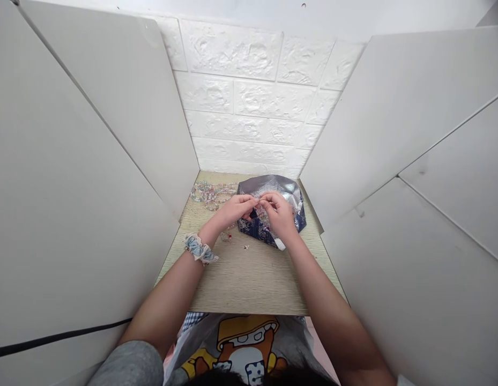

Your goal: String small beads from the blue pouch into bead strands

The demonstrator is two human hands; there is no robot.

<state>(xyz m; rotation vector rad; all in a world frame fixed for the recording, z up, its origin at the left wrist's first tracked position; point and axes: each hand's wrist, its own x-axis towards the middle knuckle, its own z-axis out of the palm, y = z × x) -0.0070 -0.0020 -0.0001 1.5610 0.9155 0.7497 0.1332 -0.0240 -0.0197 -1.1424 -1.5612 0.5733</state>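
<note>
My left hand (pixel 238 208) and my right hand (pixel 278 213) meet fingertip to fingertip, both closed in a pinch. Whatever lies between the fingers is too small to make out. Just beneath them is an open bag (pixel 287 186), silver inside and dark blue with a pale pattern outside. Small colourful pieces show in its mouth, partly hidden by my hands. Strings of pastel beads (pixel 210 194) lie in a heap to the left of the bag. A short beaded strand (pixel 226 236) with a red bead sits below my left hand.
A tiny metallic-looking piece (pixel 246 247) lies on the wooden tabletop (pixel 252 284) in front of the bag. White panels (pixel 349 123) close in both sides, and a white brick-patterned wall (pixel 249 99) stands behind. On my left wrist is a blue scrunchie (pixel 198 249).
</note>
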